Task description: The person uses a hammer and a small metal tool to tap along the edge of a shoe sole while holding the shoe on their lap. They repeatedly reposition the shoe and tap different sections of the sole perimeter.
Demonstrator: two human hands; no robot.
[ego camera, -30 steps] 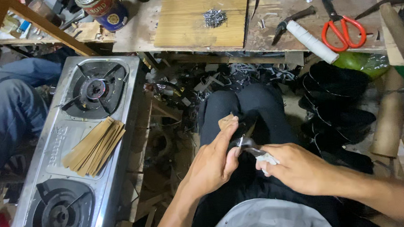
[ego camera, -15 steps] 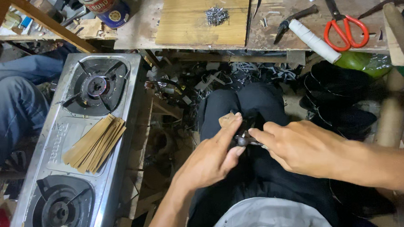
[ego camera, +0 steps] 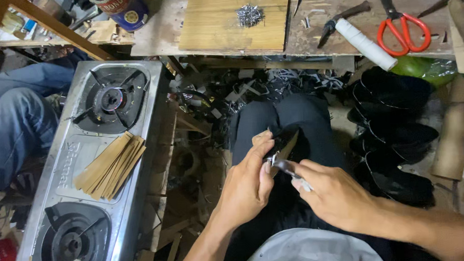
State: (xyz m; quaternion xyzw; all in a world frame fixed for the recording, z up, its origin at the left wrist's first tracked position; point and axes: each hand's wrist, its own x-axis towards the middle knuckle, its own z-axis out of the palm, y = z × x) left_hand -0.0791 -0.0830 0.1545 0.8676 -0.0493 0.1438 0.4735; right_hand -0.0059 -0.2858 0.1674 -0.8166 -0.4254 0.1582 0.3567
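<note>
I sit with my knees in dark trousers under a workbench. My left hand (ego camera: pixel 246 183) grips a small dark piece with a tan strip (ego camera: pixel 289 143) on my lap. My right hand (ego camera: pixel 335 195) holds a small metal tool (ego camera: pixel 281 165) whose tip meets that piece beside my left thumb. Both hands are close together, almost touching.
A steel two-burner stove (ego camera: pixel 95 168) at my left carries a stack of tan strips (ego camera: pixel 110 166). On the bench: a wooden board (ego camera: pixel 222 21) with a pile of small nails (ego camera: pixel 250 14), a white roll (ego camera: pixel 365 44), red scissors (ego camera: pixel 402 26). Stacked black pieces (ego camera: pixel 394 134) lie right. Another person's jeans-clad leg (ego camera: pixel 12 119) is at left.
My right hand drew back toward me from over the piece, uncovering the metal tool. The tan strip now shows in my left hand.
</note>
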